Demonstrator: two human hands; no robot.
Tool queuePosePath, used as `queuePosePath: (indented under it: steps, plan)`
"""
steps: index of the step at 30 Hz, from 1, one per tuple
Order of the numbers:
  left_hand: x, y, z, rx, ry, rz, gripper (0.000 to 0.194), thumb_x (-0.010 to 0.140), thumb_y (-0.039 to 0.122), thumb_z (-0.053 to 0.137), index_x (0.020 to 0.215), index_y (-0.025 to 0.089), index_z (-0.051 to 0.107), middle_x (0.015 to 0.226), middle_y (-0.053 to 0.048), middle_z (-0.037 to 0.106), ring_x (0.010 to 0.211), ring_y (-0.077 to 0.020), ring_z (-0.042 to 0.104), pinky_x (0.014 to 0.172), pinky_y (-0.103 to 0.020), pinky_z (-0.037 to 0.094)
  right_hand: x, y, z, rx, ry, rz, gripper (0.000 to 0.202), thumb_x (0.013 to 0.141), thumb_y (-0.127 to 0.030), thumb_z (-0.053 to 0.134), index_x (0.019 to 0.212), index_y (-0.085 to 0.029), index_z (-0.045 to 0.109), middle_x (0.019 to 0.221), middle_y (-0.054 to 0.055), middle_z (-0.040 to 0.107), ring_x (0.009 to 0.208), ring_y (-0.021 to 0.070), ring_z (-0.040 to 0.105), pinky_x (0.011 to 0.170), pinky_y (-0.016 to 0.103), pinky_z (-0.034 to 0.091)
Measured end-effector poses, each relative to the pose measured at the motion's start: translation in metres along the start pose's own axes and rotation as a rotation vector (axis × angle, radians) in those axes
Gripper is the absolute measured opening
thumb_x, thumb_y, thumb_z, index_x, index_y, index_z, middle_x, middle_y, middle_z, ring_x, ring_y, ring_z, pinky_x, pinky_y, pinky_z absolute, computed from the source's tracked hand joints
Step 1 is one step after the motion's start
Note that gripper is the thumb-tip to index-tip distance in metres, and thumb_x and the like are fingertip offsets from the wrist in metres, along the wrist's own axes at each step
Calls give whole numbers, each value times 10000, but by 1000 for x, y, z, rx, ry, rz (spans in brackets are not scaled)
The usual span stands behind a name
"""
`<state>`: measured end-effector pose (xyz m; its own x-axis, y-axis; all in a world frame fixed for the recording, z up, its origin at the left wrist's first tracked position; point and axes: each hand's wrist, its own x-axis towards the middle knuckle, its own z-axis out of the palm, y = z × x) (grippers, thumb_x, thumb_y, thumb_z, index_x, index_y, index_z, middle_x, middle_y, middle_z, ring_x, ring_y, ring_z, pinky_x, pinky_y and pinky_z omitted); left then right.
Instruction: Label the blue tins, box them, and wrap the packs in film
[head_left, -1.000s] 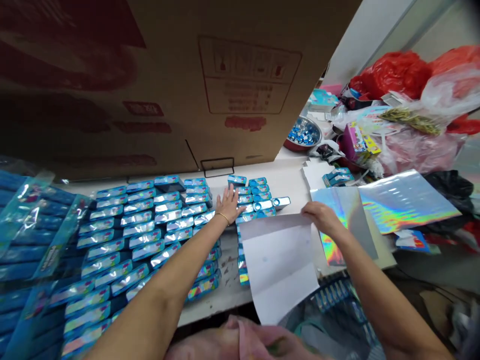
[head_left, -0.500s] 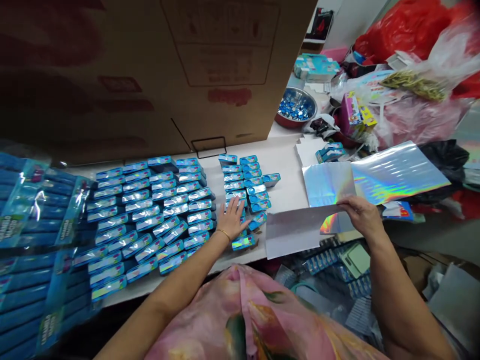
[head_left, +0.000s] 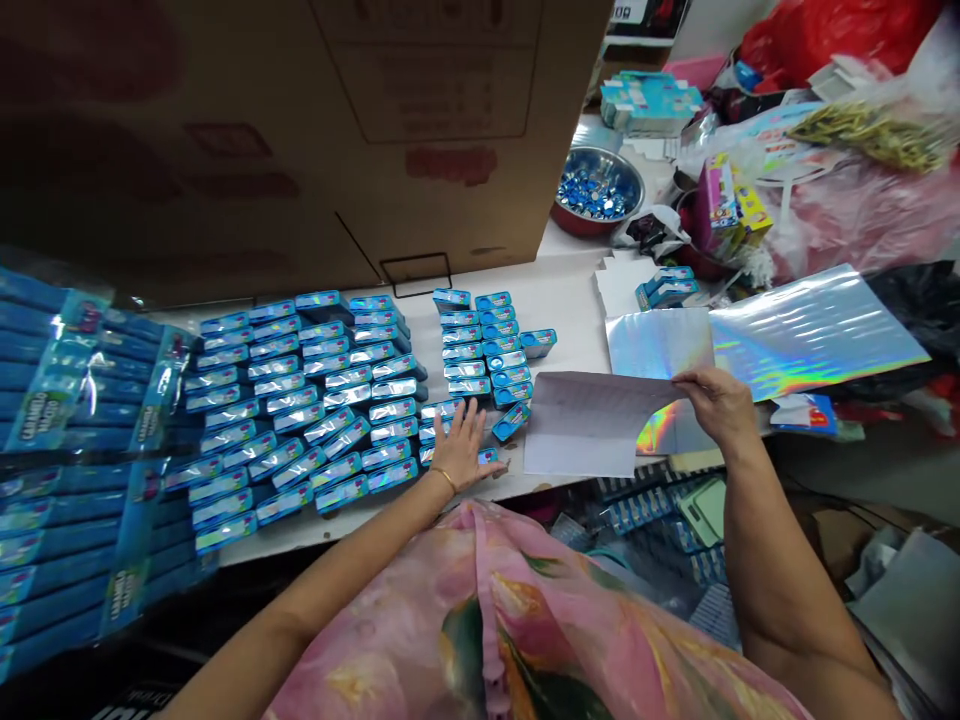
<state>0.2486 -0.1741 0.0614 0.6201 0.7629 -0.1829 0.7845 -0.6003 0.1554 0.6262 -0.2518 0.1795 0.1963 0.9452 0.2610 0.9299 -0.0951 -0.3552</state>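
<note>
Blue boxes line the white table (a brown carton behind).

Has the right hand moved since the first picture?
Yes: judged against the bowl, the right hand has moved rightward in the view and farther away.

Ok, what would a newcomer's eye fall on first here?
Probably the blue boxes, set in rows across the table, with the left hand spread over some of them. Next, perhaps, the large shiny sheet at right, beyond the white sheet in the right hand. A big carton fills the upper left.
</note>
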Motion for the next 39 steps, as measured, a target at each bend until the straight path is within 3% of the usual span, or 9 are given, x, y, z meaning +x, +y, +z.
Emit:
queuePosePath:
  steps: [5, 10, 15, 19, 25, 29, 33, 36, 39]
  plan:
    - [-20, -1, 6, 33, -25, -13, 661, 812, 585, 226, 1330, 184, 321, 1439, -57, 210, 1333, -256, 74, 1042, -523, -7, 2, 14, 6, 36, 9, 10, 198, 783, -317, 487, 718, -202, 635, 708, 32, 636, 701, 185, 583, 652, 305, 436]
    - [-25, -10, -3, 68, -10, -88, 597, 815, 555, 282, 1338, 269, 289, 1461, -29, 125, 1311, -293, 165, 1010, -559, 119, 12, 25, 7, 86, 65, 53, 183, 773, -321, 504, 730, -199, 634, 732, 37, 639, 718, 190, 585, 674, 318, 440]
    - [33, -29, -22, 78, 72, -106, 725, 807, 543, 302, 1376, 114, 172, 1460, -120, 90, 1330, -276, 91, 1039, -457, 165, 15, 10, 6, 139, 87, 56, 179, 775, -329, 505, 732, -209, 630, 724, 22, 633, 715, 179, 584, 681, 313, 447]
    - [85, -44, -29, 119, -59, 47, 787, 757, 542, 406, 1380, 132, 155, 1460, -101, 110, 1334, -279, 55, 1051, -486, 95, 13, -5, 5, 108, 90, 82, 197, 776, -343, 502, 722, -207, 634, 716, 25, 637, 704, 180, 585, 671, 313, 446]
    - [72, -61, -30, 188, -141, -26, 686, 780, 340, 416, 1382, 151, 148, 1459, -90, 123, 1318, -273, 134, 1037, -516, 88, 2, -10, 10, 106, 145, 161, 214, 769, -366, 511, 733, -200, 641, 731, 32, 639, 724, 189, 586, 694, 328, 441]
    - [71, -72, -43, 183, -147, -106, 721, 766, 444, 415, 1375, 138, 182, 1445, -123, 167, 1306, -322, 146, 1009, -584, 54, -3, -10, 13, 133, 160, 172, 211, 762, -371, 524, 733, -196, 639, 729, 34, 635, 729, 193, 587, 697, 338, 448]
    - [126, -77, -58, 113, 13, -50, 733, 793, 529, 311, 1380, 118, 157, 1465, -111, 55, 1332, -293, 28, 1040, -514, 84, -6, -18, 10, 168, 159, 171, 174, 764, -350, 532, 740, -208, 630, 737, 31, 637, 735, 193, 592, 705, 344, 456]
    - [174, -82, -64, 76, -93, -20, 825, 754, 601, 336, 1383, 112, 119, 1463, -128, 34, 1331, -304, 5, 1024, -550, 82, -11, -25, 7, 158, 148, 176, 158, 762, -344, 537, 728, -220, 628, 724, 27, 642, 728, 199, 599, 695, 346, 463]
    - [192, -96, -64, 57, -213, -5, 771, 766, 599, 326, 1384, 189, 115, 1465, -107, 49, 1332, -300, 26, 985, -612, 94, -14, -29, 5, 149, 131, 196, 158, 771, -334, 529, 738, -219, 631, 734, 30, 642, 740, 204, 600, 692, 347, 464]
